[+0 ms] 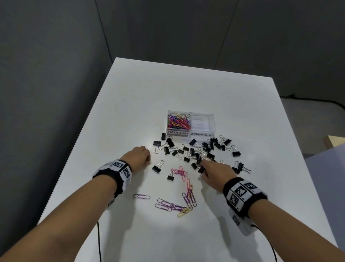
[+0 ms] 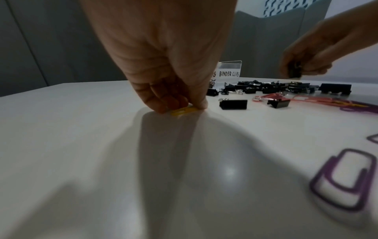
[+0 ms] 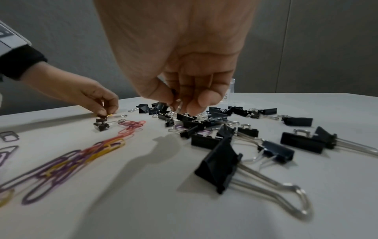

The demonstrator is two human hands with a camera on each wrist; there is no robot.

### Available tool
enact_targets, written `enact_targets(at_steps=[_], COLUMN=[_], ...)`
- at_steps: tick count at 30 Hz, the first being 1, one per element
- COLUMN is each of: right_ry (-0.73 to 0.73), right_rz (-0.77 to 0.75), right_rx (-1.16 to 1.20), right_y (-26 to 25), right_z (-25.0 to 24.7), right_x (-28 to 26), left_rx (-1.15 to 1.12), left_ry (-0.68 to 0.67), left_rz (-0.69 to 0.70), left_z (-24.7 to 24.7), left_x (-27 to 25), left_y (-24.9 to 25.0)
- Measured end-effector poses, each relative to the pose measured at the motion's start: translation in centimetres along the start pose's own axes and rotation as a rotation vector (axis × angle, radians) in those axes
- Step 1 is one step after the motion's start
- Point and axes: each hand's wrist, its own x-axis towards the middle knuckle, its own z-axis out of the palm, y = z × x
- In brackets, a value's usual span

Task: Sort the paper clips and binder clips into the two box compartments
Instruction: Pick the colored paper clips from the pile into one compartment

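A clear two-compartment box (image 1: 213, 127) stands mid-table; its left half, labelled PAPER CLIPS, holds coloured paper clips (image 1: 178, 122), and its right half, labelled BINDER CLIPS (image 2: 228, 74), looks bare. Several black binder clips (image 1: 196, 151) lie scattered in front of the box. Loose pink, purple and yellow paper clips (image 1: 187, 196) lie nearer me. My left hand (image 1: 140, 154) pinches a yellow paper clip (image 2: 182, 111) against the table. My right hand (image 1: 214, 169) grips a black binder clip (image 3: 176, 103) just above the pile.
A single purple paper clip (image 1: 141, 196) lies alone near my left wrist. The white table (image 1: 170, 89) has bare surface behind the box. Grey partition walls stand on the left and behind. Cables run off the near table edge.
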Motion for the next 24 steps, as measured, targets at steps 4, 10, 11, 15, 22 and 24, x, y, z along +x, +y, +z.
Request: enact_targets(at_steps=[4,10,11,15,22,24], right_ry=[-0.1,0.069,0.064,-0.118,-0.187,-0.158], right_rz=[0.095,0.067,0.027,-0.085,-0.052,-0.043], right_rx=[-0.042,-0.071,-0.071,-0.128,0.025,0.076], right_y=[1.4,1.6,0.9,-2.8,-4.5,-3.8], right_z=[0.0,0.0,0.1,0.6,2.6,2.5], right_x=[-0.6,-1.6,-1.7,-2.4,-2.5,-2.1], left_rx=[0.013,-0.065,-0.099,0.045,0.382,0.407], left_ry=[-0.021,-0.03,-0.046,-0.098,-0.09,-0.074], left_rz=[-0.015,0.081,0.107,0.281,0.433,0.439], left_z=[-0.2,-1.6,-1.6,-0.7,0.3,0.3], left_x=[-0.1,-0.5,-0.4,0.4,1.6,1.8], left_y=[0.3,4.4,5.4,8.6,9.1,8.8])
